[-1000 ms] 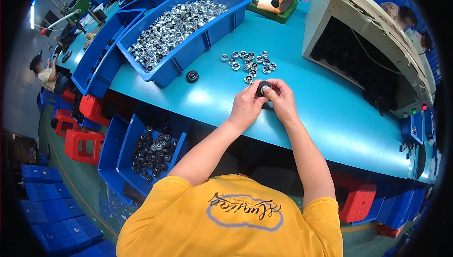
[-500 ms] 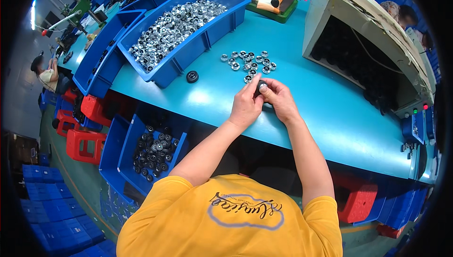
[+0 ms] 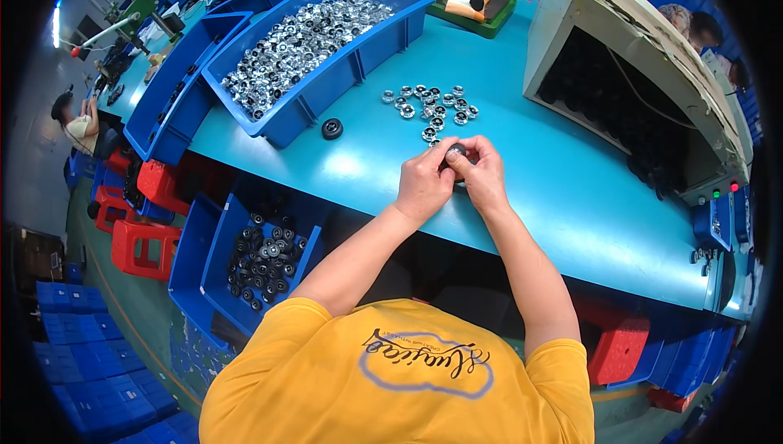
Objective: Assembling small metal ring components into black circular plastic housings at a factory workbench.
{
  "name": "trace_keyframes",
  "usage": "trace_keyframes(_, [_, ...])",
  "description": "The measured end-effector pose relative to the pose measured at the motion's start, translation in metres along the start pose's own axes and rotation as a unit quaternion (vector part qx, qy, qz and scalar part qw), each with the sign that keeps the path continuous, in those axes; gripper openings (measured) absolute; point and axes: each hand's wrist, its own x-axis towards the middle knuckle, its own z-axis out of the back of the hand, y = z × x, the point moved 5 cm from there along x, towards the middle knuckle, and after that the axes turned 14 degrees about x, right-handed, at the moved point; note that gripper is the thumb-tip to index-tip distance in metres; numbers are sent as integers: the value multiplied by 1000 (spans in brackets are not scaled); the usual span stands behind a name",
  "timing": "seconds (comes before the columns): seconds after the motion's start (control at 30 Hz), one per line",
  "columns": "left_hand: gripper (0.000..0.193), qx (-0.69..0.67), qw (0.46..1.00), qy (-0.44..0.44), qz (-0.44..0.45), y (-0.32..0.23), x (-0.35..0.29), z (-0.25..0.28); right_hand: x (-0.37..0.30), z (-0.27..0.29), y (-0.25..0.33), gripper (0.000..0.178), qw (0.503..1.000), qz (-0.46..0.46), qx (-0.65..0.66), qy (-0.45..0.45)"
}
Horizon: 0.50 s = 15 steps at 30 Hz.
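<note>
Both of my hands meet over the front part of the blue-green table (image 3: 359,168). Between them is a small wheel with a black tyre (image 3: 457,150) and a silvery hub, mostly covered by fingers. My left hand (image 3: 424,180) is closed around its left side. My right hand (image 3: 483,178) grips the other side, its thumb pressed onto the wheel's face. Just beyond my fingers lie several loose silvery wheel hubs (image 3: 437,123) with dark centres. A single black wheel (image 3: 332,128) rests on the table to the left.
A blue bin (image 3: 281,130) full of silvery hubs stands at back left. Below the table edge, another blue bin (image 3: 214,269) holds black wheels (image 3: 267,252). A pale open-fronted box (image 3: 542,61) with dark pieces inside stands right. Red stools (image 3: 145,248) are at left.
My hands have shifted slightly, and the fingers of my right hand have curled farther over the wheel, so less of it shows. The loose hubs stay where they were.
</note>
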Motion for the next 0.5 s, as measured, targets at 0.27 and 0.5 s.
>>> trace_keyframes(0.27, [43, 37, 999, -5, -17, -2, 1, 3, -1, -4, 5, 22, 996, -58, 56, 24])
trace_keyframes(0.5, [44, -78, 992, 46, 84, -1, 3, 3, -3, -6, 20, 23, 988, -93, 99, 69])
